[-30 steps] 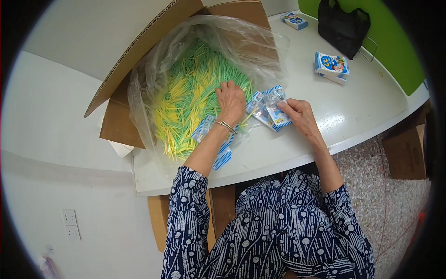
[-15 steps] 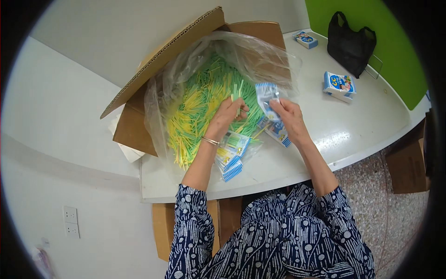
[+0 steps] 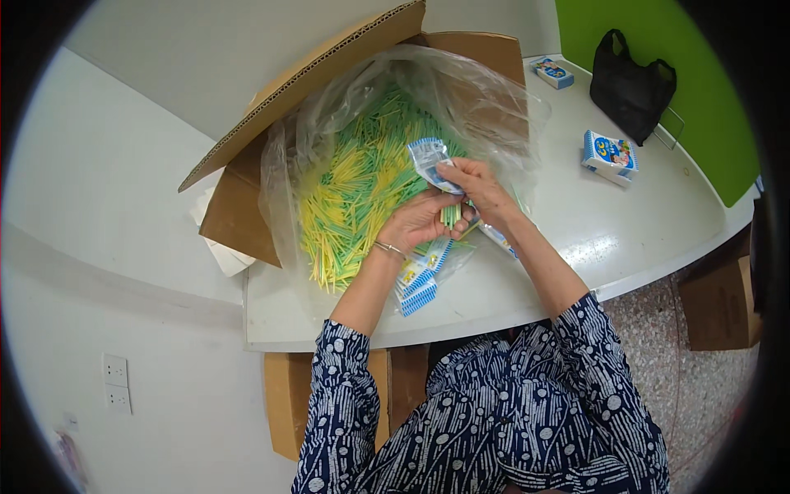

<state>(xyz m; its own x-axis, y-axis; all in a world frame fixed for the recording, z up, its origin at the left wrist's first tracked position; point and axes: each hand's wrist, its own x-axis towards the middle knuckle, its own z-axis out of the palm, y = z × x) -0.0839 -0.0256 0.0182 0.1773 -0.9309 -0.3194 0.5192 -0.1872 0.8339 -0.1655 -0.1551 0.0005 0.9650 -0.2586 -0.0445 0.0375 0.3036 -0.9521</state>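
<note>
Close together over the edge of the stick heap, my two hands meet. Fingers of my left hand (image 3: 421, 221) are wrapped round a small bundle of thin green and pale sticks (image 3: 450, 216). My right hand (image 3: 479, 188) pinches a clear packet with blue-and-white striped ends (image 3: 428, 156), just above that bundle. Whether any sticks are inside the packet I cannot tell. Below my left hand lie more striped packets (image 3: 418, 295), some with sticks in them. Another packet (image 3: 496, 239) is partly hidden under my right wrist.
A cardboard box (image 3: 234, 222) lies tipped open, its clear plastic liner (image 3: 284, 165) spilling a heap of yellow and green sticks (image 3: 350, 185). At the right of the white table (image 3: 576, 247) are blue-and-white packs (image 3: 610, 155) and a black bag (image 3: 632, 89) by a green panel.
My right hand has brought the packet left, to my left hand. My left hand has moved slightly right and lower, turning so the stick bundle sits lower in its fingers.
</note>
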